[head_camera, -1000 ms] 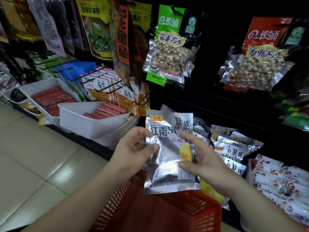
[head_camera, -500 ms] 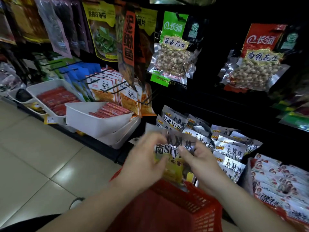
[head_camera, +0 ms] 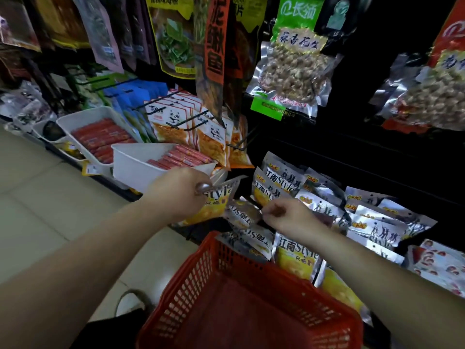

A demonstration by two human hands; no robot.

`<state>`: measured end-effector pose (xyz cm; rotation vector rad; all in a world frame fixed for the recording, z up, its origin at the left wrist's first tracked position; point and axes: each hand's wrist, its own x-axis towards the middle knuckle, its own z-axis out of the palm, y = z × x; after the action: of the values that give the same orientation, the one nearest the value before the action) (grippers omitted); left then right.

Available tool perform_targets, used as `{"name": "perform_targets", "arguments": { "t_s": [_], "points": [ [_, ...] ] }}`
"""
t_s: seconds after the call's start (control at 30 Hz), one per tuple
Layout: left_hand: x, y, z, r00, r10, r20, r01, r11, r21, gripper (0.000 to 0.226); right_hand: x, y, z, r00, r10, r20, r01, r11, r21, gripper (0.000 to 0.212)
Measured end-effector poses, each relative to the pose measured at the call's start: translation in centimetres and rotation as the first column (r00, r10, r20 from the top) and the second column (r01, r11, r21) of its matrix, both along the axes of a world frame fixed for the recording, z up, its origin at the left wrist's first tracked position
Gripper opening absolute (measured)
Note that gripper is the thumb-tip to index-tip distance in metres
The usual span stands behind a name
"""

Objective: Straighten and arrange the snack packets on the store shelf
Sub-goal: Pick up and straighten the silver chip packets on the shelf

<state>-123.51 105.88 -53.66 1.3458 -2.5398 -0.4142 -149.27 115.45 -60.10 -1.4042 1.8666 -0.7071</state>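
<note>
Left hand (head_camera: 183, 195) grips a silver packet (head_camera: 219, 197) tilted up-right. Right hand (head_camera: 289, 215), nearer the row (head_camera: 324, 205) along the shelf (head_camera: 407, 182) front, pinches a second packet (head_camera: 242, 216) between both hands.

The silver foil snack packet (head_camera: 217, 201), held upright by both hands a second ago, now tilts in the left hand (head_camera: 180, 195) alone; the right hand (head_camera: 289, 215) has dropped to pinch a crumpled silver packet (head_camera: 242, 215).

Dim, shadowy shelves, glare on foil, motion blur, wide-angle bending at edges.
</note>
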Motion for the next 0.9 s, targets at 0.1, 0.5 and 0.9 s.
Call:
{"name": "perform_targets", "arguments": {
  "t_s": [0.1, 0.5, 0.9],
  "points": [
    [-2.0, -1.8, -2.2, 1.000, -0.020, -0.010, 0.020, 1.000, -0.024, 0.017, -0.8, -3.8, -5.1, 0.989, 0.139, -0.050, -0.128, 0.976, 0.175, 0.012],
    [-3.5, -4.1, -7.7, 0.961, 0.105, -0.254, -0.049, 0.975, 0.218, 0.021, 0.6, -10.1, -15.6, 0.918, 0.299, -0.259, -0.221, 0.931, 0.292, 0.015],
    [-4.3, -4.7, -7.0, 0.874, 0.114, -0.473, -0.069, 0.991, 0.113, 0.028, -4.1, -10.3, -11.1, 0.967, -0.246, -0.061, 0.242, 0.968, -0.061, 0.013]
  ]
}}
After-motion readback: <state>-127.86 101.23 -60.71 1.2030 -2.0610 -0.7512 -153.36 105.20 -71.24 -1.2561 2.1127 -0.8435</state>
